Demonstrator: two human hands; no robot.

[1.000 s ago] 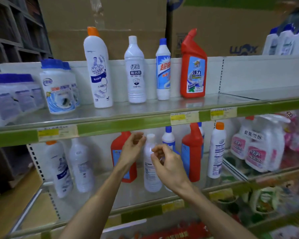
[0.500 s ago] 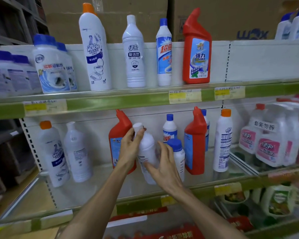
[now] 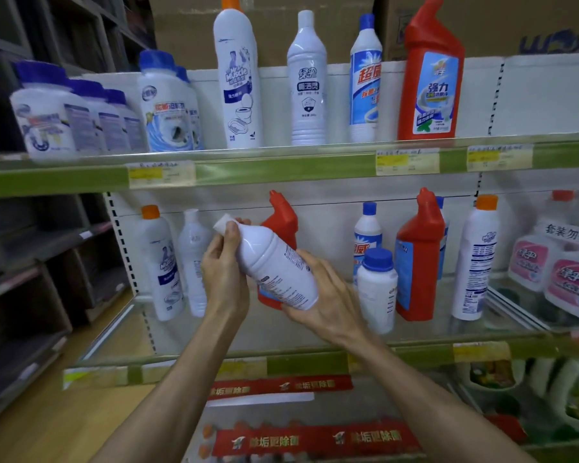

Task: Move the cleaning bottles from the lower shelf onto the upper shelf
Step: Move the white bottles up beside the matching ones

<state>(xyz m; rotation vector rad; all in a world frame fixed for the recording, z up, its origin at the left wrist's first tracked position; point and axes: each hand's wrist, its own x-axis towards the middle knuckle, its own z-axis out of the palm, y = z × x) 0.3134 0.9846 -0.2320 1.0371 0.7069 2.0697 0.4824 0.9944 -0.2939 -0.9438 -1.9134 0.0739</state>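
You hold the white bottle (image 3: pixel 274 265) in both hands, in front of the lower shelf (image 3: pixel 315 357) and lifted off it. The bottle is tilted, with its cap toward the upper left. Your left hand (image 3: pixel 223 272) makes a closed grip around the neck, the thumb near the cap. Your right hand (image 3: pixel 318 299) supports the bottom end from below, fingers wrapped on it. Behind the bottle stands a red bottle (image 3: pixel 279 235), partly hidden. On the upper shelf (image 3: pixel 281 168), four tall bottles stand in a row, among them a similar white one (image 3: pixel 306 85).
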